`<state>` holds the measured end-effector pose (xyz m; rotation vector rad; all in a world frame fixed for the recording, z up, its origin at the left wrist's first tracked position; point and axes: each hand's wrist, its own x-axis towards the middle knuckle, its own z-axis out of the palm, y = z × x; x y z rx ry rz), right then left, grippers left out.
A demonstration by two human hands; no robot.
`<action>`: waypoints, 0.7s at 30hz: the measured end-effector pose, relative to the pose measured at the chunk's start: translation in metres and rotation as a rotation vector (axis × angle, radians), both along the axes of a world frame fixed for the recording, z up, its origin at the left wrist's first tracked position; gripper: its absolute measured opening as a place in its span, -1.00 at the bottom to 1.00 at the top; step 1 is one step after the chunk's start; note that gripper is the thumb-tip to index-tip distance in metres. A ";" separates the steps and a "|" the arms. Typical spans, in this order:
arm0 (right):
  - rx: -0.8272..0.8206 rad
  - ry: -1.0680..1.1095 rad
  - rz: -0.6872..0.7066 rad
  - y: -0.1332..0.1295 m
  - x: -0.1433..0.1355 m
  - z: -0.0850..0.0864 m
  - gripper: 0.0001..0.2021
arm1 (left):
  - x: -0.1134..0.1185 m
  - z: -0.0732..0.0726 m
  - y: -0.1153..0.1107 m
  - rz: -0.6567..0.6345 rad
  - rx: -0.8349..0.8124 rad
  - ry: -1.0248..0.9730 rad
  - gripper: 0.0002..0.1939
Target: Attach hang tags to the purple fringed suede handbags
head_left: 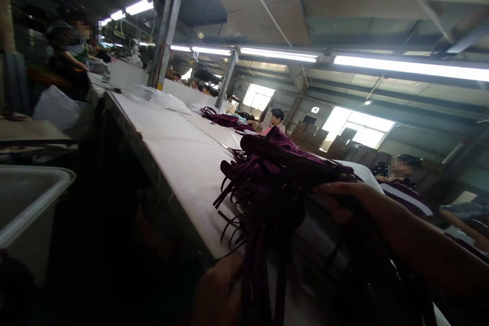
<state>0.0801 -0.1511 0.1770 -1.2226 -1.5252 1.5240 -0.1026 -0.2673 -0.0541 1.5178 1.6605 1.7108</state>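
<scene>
White tabletop (pixel 168 137) is partly hidden by purple pile (pixel 282 178) touching right hand (pixel 344 198).

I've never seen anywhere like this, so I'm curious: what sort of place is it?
Probably a factory workshop, perhaps for sewn goods: dark purple fabric pieces with thin straps are heaped at a long white-topped table, other people are nearby, and bright white tube lights run overhead.

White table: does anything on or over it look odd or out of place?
Purple straps near the right hand look untidy: they bunch unevenly, loose ends poking out over the white table. No spill shows; shadow leaves damage unclear.
</scene>
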 end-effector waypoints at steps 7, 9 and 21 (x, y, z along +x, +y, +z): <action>0.061 0.006 0.077 0.036 0.009 0.013 -0.86 | -0.044 0.022 -0.011 0.022 0.091 -0.075 -0.80; 0.056 -0.005 0.088 0.046 0.011 0.017 -0.86 | -0.032 0.046 -0.005 -0.146 0.078 -0.157 -0.78; 0.259 -0.018 0.152 0.035 0.028 0.029 -0.82 | 0.072 0.055 0.097 -0.566 -0.316 -1.101 -0.60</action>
